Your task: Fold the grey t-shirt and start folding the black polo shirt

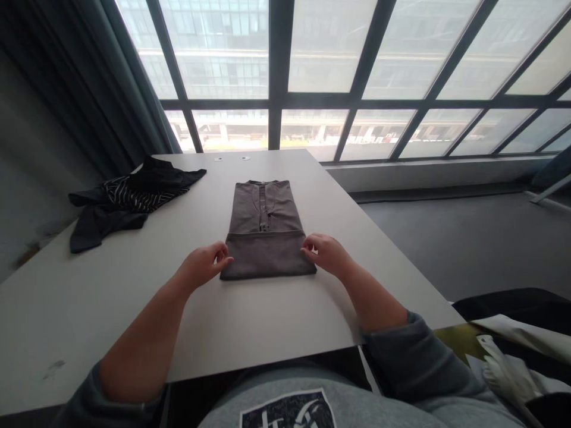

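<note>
A white table [134,285] bears a brown shirt [265,229] at its centre, already folded narrow with its near hem turned up. Left of the shirt lies a dark striped garment [127,202], unfolded. The left hand [203,266] and right hand [325,252] pinch the shirt's near corners.

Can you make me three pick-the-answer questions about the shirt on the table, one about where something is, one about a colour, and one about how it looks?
1. Where is the dark striped pile of clothes?
A. on the floor
B. on the table's far left
C. on the window sill

2. What colour is the shirt between the hands?
A. brown-grey
B. bright red
C. yellow

3. How is that shirt?
A. crumpled in a ball
B. hanging up
C. folded flat

Answers: 1 B, it lies on the white table left of the shirt. 2 A, its cloth is dull brown-grey. 3 C, its bottom is turned up, with the left hand and right hand at its side edges.
</note>
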`<action>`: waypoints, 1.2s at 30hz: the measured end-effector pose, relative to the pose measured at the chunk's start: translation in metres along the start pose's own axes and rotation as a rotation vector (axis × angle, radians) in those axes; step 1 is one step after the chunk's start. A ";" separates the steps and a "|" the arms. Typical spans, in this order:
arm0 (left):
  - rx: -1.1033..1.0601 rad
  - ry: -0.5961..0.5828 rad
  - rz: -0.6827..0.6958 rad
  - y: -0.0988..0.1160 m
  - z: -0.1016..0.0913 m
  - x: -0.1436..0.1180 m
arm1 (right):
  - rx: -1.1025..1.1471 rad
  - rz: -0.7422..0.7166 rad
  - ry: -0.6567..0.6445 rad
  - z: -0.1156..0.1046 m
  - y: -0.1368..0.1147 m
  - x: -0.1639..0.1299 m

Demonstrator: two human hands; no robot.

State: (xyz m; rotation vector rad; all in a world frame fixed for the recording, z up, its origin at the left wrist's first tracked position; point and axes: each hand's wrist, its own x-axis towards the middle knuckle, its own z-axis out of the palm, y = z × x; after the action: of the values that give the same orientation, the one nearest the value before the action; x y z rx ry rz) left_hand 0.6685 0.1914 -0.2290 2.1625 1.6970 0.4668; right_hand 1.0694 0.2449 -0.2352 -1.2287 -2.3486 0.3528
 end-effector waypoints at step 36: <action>-0.005 -0.080 0.227 0.040 0.038 -0.115 | -0.088 0.009 -0.155 -0.021 -0.011 -0.124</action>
State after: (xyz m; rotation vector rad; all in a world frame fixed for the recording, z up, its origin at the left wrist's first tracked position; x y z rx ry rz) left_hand 0.6942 0.0682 -0.2488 2.3486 1.4140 0.4365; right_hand 1.1335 0.1373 -0.2475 -1.2954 -2.5149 0.3627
